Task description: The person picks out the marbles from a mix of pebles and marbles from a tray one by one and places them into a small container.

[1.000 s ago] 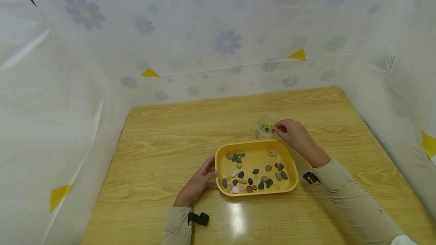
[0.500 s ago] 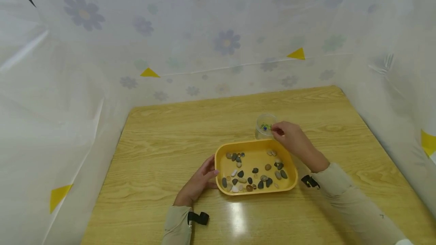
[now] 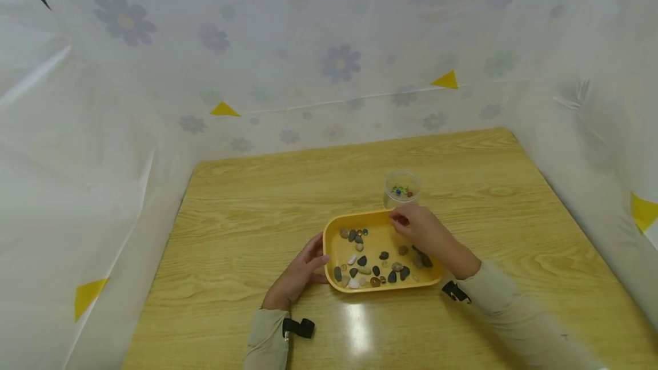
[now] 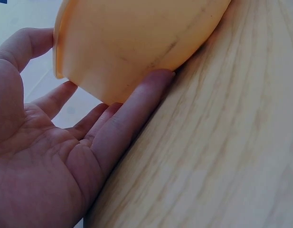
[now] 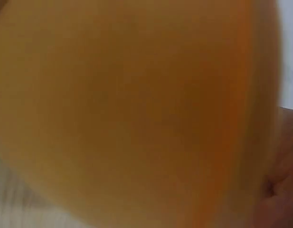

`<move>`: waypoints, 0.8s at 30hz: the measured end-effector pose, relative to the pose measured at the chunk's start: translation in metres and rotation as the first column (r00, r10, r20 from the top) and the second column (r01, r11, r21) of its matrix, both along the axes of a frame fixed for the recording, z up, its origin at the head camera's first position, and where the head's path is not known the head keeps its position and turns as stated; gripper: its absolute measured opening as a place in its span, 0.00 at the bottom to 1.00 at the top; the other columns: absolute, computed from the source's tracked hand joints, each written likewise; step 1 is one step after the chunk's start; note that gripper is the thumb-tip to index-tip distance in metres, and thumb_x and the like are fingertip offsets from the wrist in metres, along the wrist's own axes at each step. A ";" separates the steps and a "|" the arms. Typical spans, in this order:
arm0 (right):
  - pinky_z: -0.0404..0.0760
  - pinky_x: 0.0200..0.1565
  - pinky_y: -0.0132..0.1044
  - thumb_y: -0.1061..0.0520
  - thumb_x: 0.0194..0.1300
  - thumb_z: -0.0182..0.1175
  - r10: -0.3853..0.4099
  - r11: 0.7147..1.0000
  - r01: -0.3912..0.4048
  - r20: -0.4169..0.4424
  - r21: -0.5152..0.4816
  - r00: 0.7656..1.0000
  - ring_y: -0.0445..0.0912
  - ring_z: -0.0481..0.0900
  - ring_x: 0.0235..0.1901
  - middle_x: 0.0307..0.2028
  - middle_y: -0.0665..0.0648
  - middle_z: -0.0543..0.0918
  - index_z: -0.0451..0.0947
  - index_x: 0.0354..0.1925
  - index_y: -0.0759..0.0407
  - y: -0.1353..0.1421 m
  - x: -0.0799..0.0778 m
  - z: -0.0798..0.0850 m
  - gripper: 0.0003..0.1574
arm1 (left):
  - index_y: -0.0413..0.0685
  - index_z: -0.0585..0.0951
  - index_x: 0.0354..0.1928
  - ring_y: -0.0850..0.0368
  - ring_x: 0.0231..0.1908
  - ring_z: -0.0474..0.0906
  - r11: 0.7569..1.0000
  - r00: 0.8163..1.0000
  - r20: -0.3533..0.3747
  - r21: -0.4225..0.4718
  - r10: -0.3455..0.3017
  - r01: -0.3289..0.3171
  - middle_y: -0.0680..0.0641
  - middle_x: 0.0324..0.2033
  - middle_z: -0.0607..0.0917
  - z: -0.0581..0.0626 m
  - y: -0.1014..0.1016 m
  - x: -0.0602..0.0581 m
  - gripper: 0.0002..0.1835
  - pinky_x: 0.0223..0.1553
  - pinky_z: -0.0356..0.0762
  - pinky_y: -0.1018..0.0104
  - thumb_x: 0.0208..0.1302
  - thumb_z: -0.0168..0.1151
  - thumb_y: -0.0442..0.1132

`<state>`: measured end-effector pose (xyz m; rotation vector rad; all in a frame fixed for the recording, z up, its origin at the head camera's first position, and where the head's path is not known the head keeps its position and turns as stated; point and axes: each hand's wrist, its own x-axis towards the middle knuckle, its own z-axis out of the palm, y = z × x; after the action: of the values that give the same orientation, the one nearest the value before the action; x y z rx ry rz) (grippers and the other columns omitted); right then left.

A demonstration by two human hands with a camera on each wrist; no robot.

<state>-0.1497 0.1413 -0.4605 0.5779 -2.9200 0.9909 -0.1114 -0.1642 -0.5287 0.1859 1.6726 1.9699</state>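
My left hand (image 3: 300,273) holds the left end of a yellow plastic tray (image 3: 437,281), with its thumb at the rim. In the left wrist view, the fingers (image 4: 141,97) lie against the outer wall. Inside the tray are several grey, brown and white pebbles (image 3: 364,271) and a few small shiny pieces. My right hand (image 3: 424,233) hovers over the tray's right back corner, fingers loosely bent, nothing visible between them. It hides some pebbles. Just behind the tray stands a clear round jar (image 3: 393,201) with small blue, red and green pieces at its bottom.
The wooden table (image 3: 257,216) carries the tray and jar. A pale flower-patterned plastic sheet (image 3: 288,73) encloses it at the back and sides, with yellow triangles (image 3: 224,109) on it. The tray's wall (image 5: 122,104) fills most of the blurred right wrist view.
My right hand has drawn back from the jar to above the tray. A reddish piece now shows inside the jar. The left hand stays at the tray.
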 end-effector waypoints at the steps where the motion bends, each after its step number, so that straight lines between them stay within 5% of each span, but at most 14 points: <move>1: 0.81 0.36 0.39 0.60 0.61 0.61 0.007 1.000 -0.007 -0.001 0.002 1.000 0.44 0.78 0.33 0.33 0.52 0.81 0.81 0.40 0.63 -0.004 0.002 -0.002 0.09 | 0.66 0.56 0.70 0.42 0.54 0.70 1.000 1.000 -0.001 -0.001 -0.001 0.001 0.41 0.63 0.63 0.000 0.000 0.000 0.31 0.41 0.79 0.47 0.68 0.53 0.42; 10: 0.78 0.33 0.35 0.60 0.60 0.62 0.040 0.999 -0.040 0.001 0.002 0.999 0.41 0.75 0.31 0.32 0.51 0.80 0.81 0.38 0.62 -0.039 0.015 -0.016 0.08 | 0.67 0.56 0.70 0.43 0.56 0.70 1.000 1.000 0.016 -0.004 0.004 -0.004 0.43 0.64 0.63 0.000 -0.001 0.000 0.32 0.42 0.79 0.48 0.67 0.54 0.42; 24: 0.78 0.37 0.40 0.64 0.59 0.59 -0.012 0.997 0.009 0.035 0.071 0.999 0.47 0.77 0.36 0.36 0.58 0.82 0.82 0.40 0.64 -0.065 0.005 -0.024 0.09 | 0.65 0.56 0.70 0.41 0.55 0.70 1.000 1.000 0.008 0.011 -0.001 0.001 0.41 0.63 0.64 0.000 -0.001 0.000 0.31 0.42 0.79 0.47 0.68 0.53 0.41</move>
<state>-0.1450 0.0765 -0.4842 0.5526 -2.9963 0.9099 -0.1118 -0.1648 -0.5286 0.1822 1.6562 1.9774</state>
